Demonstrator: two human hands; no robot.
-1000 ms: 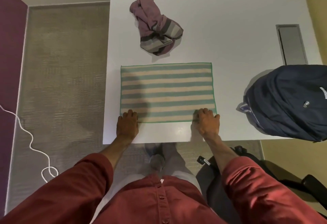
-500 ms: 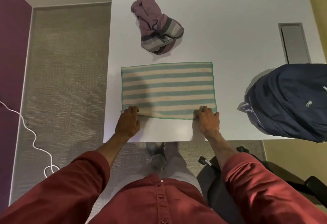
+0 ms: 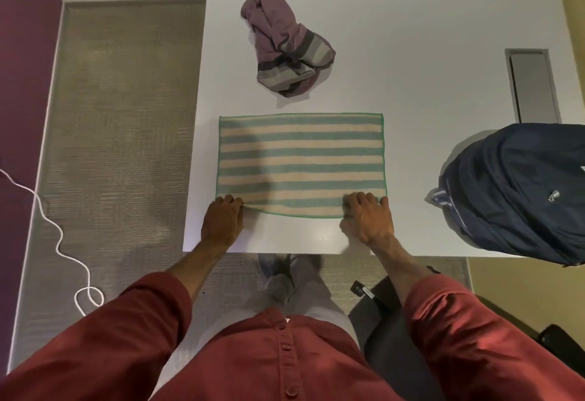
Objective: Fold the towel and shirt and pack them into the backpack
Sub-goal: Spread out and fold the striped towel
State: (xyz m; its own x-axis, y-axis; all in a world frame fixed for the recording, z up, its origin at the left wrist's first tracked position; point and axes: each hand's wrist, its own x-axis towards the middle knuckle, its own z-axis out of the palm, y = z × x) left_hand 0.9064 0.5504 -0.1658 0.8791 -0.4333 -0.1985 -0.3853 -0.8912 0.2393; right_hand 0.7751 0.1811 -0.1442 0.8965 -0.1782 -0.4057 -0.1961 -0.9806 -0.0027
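A green and cream striped towel (image 3: 300,160) lies spread flat on the white table (image 3: 411,52). My left hand (image 3: 221,223) grips the towel's near left corner, fingers curled on the cloth. My right hand (image 3: 367,220) grips the near right corner the same way. The near edge is slightly bunched and lifted between them. A crumpled purple shirt (image 3: 285,43) with grey stripes lies behind the towel. A dark blue backpack (image 3: 519,191) rests on the table's right side, overhanging the near edge.
A grey cable hatch (image 3: 531,84) is set in the table at the right. Left of the table is carpet with a white cable (image 3: 63,242). A black chair (image 3: 395,337) stands by my right leg.
Both hands have closed on the towel's near corners and drawn the near edge a little away from me. The near edge now bunches at the left corner.
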